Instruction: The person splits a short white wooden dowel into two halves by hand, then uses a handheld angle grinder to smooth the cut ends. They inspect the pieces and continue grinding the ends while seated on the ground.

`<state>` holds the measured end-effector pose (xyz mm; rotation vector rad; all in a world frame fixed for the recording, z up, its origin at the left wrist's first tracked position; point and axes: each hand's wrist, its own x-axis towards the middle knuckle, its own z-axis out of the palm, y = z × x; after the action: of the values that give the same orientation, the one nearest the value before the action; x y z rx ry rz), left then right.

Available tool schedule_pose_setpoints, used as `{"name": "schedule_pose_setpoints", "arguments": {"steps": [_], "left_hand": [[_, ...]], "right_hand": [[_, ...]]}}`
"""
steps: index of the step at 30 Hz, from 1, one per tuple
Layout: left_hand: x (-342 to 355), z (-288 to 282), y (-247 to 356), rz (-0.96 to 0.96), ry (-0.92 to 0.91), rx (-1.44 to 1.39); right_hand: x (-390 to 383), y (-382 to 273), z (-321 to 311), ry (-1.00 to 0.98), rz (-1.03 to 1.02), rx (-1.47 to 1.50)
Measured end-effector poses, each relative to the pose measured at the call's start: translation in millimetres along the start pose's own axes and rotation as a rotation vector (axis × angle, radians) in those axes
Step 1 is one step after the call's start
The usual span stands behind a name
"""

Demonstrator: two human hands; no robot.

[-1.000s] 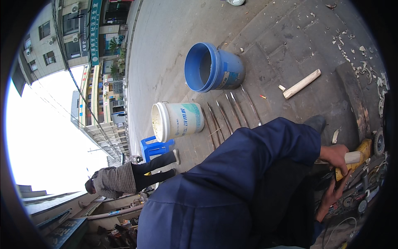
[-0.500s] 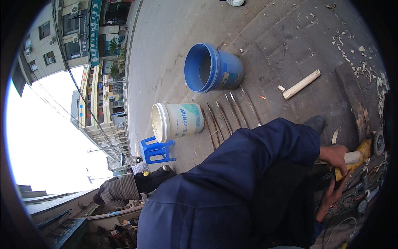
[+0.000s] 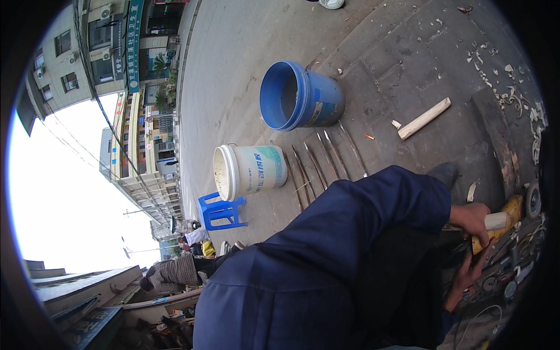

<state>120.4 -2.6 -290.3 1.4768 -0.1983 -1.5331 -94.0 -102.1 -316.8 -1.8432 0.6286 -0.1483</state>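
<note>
At the right edge, my left hand (image 3: pixel 471 221) is closed round a pale wooden stick (image 3: pixel 496 221), whose squared end shows past the fingers. The stick lies against a yellow tool (image 3: pixel 513 213), whose exact kind I cannot make out. From the lower right my right hand (image 3: pixel 465 273) reaches up to the tool's lower end, thumb and fingers against it. Part of that grip is hidden by the tool. The blue sleeve (image 3: pixel 326 233) of my left arm covers much of the lower middle.
A blue bucket (image 3: pixel 324 96) and a white bucket (image 3: pixel 262 169) lie beyond my arm, near thin metal rods (image 3: pixel 331 154). Also there are a split wood piece (image 3: pixel 426 118), a blue plastic stool (image 3: pixel 224 213), scattered shavings (image 3: pixel 513 102), a small wheel (image 3: pixel 533 198) and a bent person (image 3: pixel 175 274).
In the background, the person in the striped top has shifted and bent lower, and something yellow shows more beside them. Both my hands stay in almost the same place.
</note>
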Motion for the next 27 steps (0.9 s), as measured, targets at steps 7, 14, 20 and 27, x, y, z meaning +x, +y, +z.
{"name": "schedule_pose_setpoints", "arguments": {"steps": [7, 14, 20, 27], "left_hand": [[1, 4, -1, -0.002, 0.010, -0.008], [2, 7, -2, 0.006, -0.008, -0.022], [1, 6, -1, -0.005, -0.065, -0.071], [-2, 3, 1, 0.037, -0.145, -0.142]], "right_hand": [[-1, 0, -2, 0.002, 0.004, 0.027], [-3, -2, -4, 0.006, -0.006, -0.017], [-6, 2, -7, 0.004, 0.004, -0.004], [-1, -8, -6, -0.005, -0.042, -0.108]]}}
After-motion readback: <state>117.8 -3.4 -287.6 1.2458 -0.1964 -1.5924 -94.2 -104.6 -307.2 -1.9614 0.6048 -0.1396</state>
